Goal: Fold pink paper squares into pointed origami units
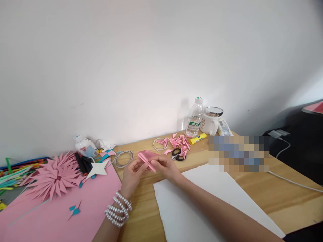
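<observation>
Between both hands, above the wooden table (pixel 141 205), is a folded piece of pink paper (pixel 147 157) with creased layers along its near edge. My left hand (pixel 134 172), with a pearl bracelet (pixel 118 210) wound round its wrist, pinches the paper's left side. From the right, my right hand (pixel 165 168) grips it with the thumb on top. Some fingertips are hidden behind the paper. Just beyond the hands lie black-handled scissors (pixel 179 155) and a cluster of folded pink paper pieces (pixel 178 141).
A yellow glue stick (pixel 198 138), water bottle (pixel 194 119) and lidded white mug (pixel 210 122) stand or lie near the wall. White paper (pixel 202 205) covers the right foreground. Leftward are pink paper (pixel 93 208), a spiky pink paper flower (pixel 57 176) and a coiled cable (pixel 124 158).
</observation>
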